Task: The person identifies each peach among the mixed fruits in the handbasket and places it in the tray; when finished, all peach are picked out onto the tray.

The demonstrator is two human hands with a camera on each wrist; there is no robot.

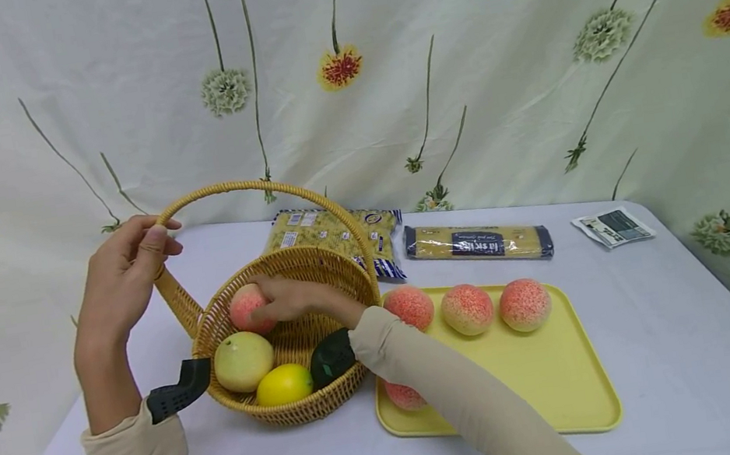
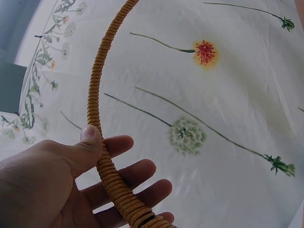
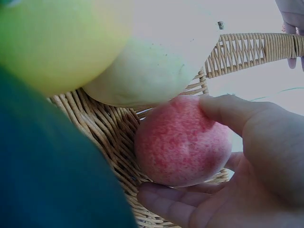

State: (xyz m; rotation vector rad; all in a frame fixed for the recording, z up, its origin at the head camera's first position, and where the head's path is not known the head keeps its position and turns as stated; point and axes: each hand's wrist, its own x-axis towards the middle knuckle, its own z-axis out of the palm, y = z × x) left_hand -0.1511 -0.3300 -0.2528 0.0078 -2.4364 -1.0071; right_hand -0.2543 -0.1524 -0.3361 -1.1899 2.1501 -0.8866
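My left hand (image 1: 124, 271) holds the arched handle (image 2: 97, 80) of a wicker basket (image 1: 307, 409), with thumb and index finger against the cane and the other fingers behind it. Inside the basket, my right hand (image 1: 291, 299) grips a pink-red peach (image 3: 183, 142), its thumb on one side and fingers on the other. In front of this peach (image 1: 245, 307) lies a pale green round fruit (image 1: 243, 361). A yellow lemon (image 1: 285, 384) and a dark green fruit (image 1: 330, 360), partly hidden by the right wrist, lie along the basket's near side.
A yellow tray (image 1: 537, 383) right of the basket bears several peaches (image 1: 467, 309), some partly behind the right sleeve. Behind stand a pasta bag (image 1: 323, 230), a long pasta packet (image 1: 478, 242) and a small white sachet (image 1: 613, 228). A flowered cloth (image 1: 490, 20) hangs at the back.
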